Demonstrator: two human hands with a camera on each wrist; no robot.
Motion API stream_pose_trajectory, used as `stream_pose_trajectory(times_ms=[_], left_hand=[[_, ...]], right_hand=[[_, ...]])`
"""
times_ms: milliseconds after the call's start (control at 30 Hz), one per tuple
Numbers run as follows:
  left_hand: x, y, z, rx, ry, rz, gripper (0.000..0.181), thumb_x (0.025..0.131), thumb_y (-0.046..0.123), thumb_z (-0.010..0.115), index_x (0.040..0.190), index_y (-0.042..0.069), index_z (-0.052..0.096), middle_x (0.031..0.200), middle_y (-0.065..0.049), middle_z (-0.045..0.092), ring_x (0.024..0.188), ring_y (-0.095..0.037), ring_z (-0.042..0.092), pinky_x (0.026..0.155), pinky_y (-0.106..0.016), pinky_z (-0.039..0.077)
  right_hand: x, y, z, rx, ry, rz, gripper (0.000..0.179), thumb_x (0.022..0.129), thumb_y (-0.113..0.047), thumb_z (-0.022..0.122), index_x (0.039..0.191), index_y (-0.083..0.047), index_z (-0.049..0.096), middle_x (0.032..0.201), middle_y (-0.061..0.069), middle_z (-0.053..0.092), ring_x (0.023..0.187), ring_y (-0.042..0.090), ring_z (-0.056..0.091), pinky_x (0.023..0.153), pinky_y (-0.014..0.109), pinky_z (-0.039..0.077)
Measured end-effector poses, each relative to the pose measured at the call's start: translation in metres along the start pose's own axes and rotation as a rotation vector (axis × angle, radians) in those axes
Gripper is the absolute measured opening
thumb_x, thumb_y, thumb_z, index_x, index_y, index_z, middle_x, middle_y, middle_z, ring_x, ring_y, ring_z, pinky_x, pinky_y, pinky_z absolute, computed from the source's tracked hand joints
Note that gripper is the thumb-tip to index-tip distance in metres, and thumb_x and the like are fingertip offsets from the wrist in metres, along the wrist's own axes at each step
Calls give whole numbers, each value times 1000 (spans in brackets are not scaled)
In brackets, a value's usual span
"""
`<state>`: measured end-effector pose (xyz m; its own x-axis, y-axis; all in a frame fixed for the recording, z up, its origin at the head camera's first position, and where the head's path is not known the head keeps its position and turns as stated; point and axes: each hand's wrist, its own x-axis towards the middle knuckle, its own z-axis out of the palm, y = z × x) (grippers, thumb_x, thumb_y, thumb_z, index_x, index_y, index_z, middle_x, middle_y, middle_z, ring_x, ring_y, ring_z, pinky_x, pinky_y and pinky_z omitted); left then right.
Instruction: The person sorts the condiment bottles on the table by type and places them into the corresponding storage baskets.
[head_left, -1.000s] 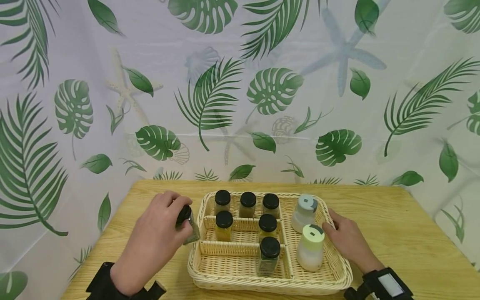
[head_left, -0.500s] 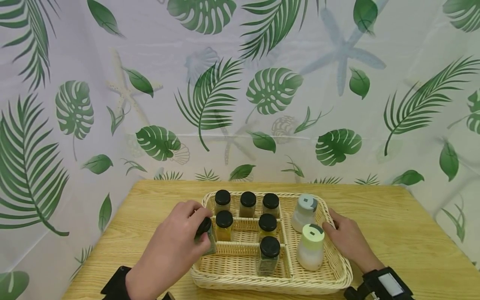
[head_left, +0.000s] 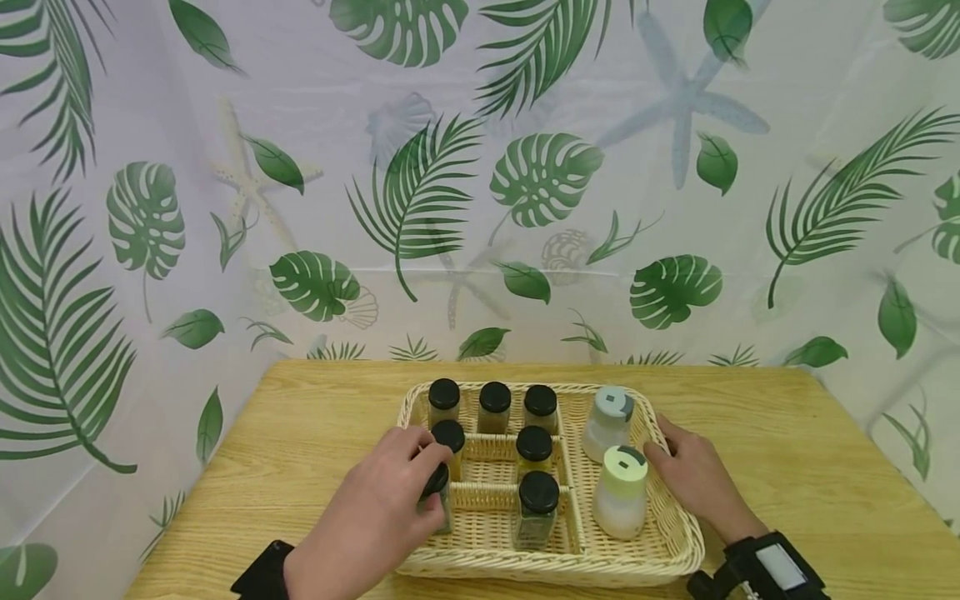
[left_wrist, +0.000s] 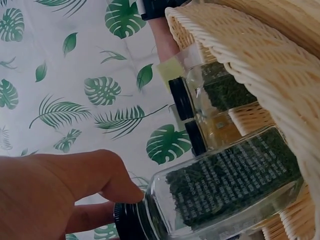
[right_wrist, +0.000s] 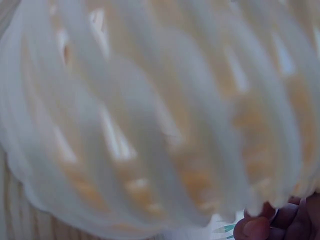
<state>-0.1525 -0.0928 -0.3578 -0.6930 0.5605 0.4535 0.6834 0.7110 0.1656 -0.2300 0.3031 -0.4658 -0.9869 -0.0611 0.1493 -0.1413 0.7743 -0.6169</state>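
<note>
My left hand (head_left: 382,504) pinches the black lid of a glass spice jar (left_wrist: 225,185) filled with dark green dried herb. The jar stands over the front left compartment of a wicker basket (head_left: 540,568), and in the left wrist view its base is down inside the woven wall. White printed text covers the jar's side. Another herb jar (head_left: 536,512) is at the right end of that compartment. At the basket's right side, my right hand (head_left: 697,471) grips the rim, its fingers partly hidden behind the weave in the right wrist view.
Several black-lidded jars (head_left: 494,408) stand in the back and middle compartments. The right compartment holds a blue-topped shaker (head_left: 609,423) and a yellow-green-topped shaker (head_left: 622,493). A wooden table (head_left: 300,417) lies under the basket, with a leaf-print cloth (head_left: 465,208) behind.
My left hand has carried the herb jar rightward from outside the basket's left rim, over it, and down into the front left compartment. The right hand has stayed on the rim.
</note>
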Motion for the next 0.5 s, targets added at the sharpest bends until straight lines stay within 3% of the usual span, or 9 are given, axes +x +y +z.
stream_pose_trajectory(times_ms=[100, 267, 500], left_hand=[[-1, 1, 4, 4, -4, 13, 27, 76, 9, 65, 102, 15, 63, 94, 5, 49, 82, -9, 39, 62, -26, 41], [-2, 0, 13, 0, -4, 25, 30, 73, 8, 67, 102, 14, 64, 95, 3, 52, 84, -10, 44, 65, -27, 46], [-5, -4, 25, -7, -52, 6, 31, 72, 8, 68, 103, 15, 65, 95, 2, 53, 83, -11, 45, 63, -28, 48]], right_hand=[[0, -1, 0, 6, -2, 4, 56, 100, -25, 44, 146, 4, 29, 124, 31, 55, 81, 18, 60, 68, 39, 53], [-1, -3, 0, 41, -12, 28, 57, 100, -24, 44, 147, 3, 27, 101, 26, 67, 57, 14, 57, 51, 32, 49], [-1, -2, 0, 33, -4, 20, 57, 100, -24, 44, 146, 5, 28, 108, 29, 64, 57, 14, 55, 52, 32, 48]])
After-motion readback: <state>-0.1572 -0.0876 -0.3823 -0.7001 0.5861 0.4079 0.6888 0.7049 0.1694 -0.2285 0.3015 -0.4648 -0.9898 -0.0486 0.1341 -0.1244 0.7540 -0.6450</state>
